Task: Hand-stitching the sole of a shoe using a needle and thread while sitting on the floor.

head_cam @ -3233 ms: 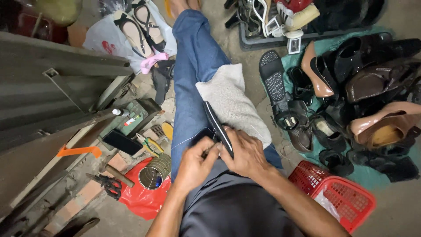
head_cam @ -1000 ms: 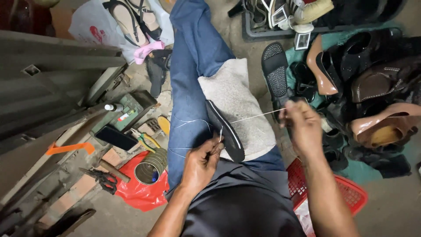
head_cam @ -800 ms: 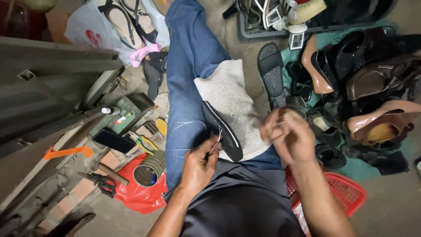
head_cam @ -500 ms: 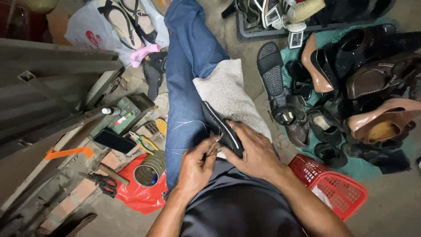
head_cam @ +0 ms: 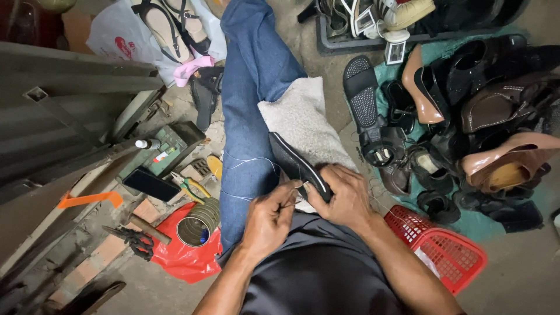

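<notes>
A black shoe sole (head_cam: 290,159) with a white edge lies on a grey fleecy cloth (head_cam: 303,119) over my jeans-clad leg (head_cam: 248,105). My right hand (head_cam: 344,195) grips the near end of the sole. My left hand (head_cam: 269,219) pinches a thin sewing tool at the sole's edge, fingers closed. White thread (head_cam: 245,163) loops from there across my thigh.
Many shoes and sandals (head_cam: 466,111) are heaped at the right, with a red plastic basket (head_cam: 446,251) near my right elbow. At the left are a tin can (head_cam: 198,219), pliers (head_cam: 189,185), a black phone (head_cam: 150,184), a hammer (head_cam: 146,226), a red bag and a metal bench (head_cam: 64,105).
My right hand had pulled the thread far out to the right; it has come back and now grips the sole. The left hand stays at the sole's edge.
</notes>
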